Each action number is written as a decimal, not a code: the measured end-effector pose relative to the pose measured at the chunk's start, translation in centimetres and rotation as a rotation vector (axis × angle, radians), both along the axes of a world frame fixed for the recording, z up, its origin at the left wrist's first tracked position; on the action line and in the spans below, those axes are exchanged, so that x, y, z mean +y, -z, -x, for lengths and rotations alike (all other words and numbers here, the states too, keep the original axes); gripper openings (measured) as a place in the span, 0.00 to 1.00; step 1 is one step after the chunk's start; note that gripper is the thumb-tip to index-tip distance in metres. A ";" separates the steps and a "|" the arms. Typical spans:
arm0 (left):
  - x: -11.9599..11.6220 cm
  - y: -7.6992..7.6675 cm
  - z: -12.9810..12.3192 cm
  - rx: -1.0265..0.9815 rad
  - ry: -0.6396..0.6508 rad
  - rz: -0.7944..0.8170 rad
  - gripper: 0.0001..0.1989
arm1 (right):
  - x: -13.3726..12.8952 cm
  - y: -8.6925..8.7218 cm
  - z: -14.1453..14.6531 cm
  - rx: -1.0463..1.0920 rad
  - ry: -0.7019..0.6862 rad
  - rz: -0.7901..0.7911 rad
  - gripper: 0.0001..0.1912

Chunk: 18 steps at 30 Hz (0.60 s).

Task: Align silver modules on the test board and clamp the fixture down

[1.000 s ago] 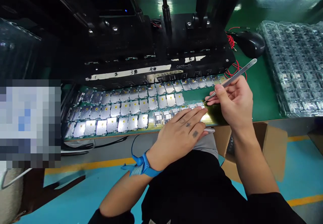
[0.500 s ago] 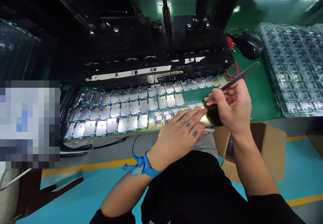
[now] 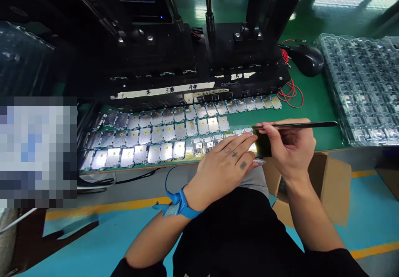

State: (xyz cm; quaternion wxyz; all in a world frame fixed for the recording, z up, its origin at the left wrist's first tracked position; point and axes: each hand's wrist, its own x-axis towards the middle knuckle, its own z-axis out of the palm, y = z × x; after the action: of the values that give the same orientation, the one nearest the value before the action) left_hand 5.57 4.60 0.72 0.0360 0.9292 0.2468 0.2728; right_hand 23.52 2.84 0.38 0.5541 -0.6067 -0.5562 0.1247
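My left hand [image 3: 226, 160] lies flat, fingers stretched out, over a strip of circuit boards [image 3: 203, 144] at the table's front edge. Its fingertips press on the strip's right part, which they partly hide. In my right hand [image 3: 291, 144] a pair of dark metal tweezers [image 3: 307, 124] is pinched, lying nearly level. Their tips meet the strip's right end, just beyond my left fingertips. A dark panel [image 3: 263, 144] shows beside my right hand. Several rows of small boards with silver shields [image 3: 157, 134] lie to the left.
A black test fixture [image 3: 174, 90] with handwritten labels stands behind the rows. Clear plastic trays [image 3: 368, 90] are stacked at the right, near a black mouse [image 3: 307, 60] and red wires [image 3: 294, 94]. An open cardboard box [image 3: 335, 189] sits below the table edge.
My right hand has turned the tweezers from a steep slant to nearly level, their tips staying by the strip's end. My left hand keeps its place on the strip.
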 end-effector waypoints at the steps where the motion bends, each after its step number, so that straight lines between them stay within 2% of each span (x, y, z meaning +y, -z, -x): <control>1: 0.0 0.0 0.0 -0.002 0.004 0.007 0.11 | 0.0 0.0 0.1 0.015 0.011 0.003 0.06; 6: 0.0 0.0 0.1 -0.005 0.014 0.023 0.10 | 0.1 -0.1 0.2 0.091 0.019 0.001 0.06; 18: 0.1 -0.2 -0.1 -0.004 -0.009 -0.022 0.12 | 0.0 -0.1 0.2 0.063 0.012 0.016 0.07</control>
State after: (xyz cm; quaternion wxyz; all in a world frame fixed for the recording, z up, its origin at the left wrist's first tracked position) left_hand 5.68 4.66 0.96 0.0252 0.9279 0.2478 0.2774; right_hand 23.32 2.87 0.51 0.5671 -0.6101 -0.5340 0.1448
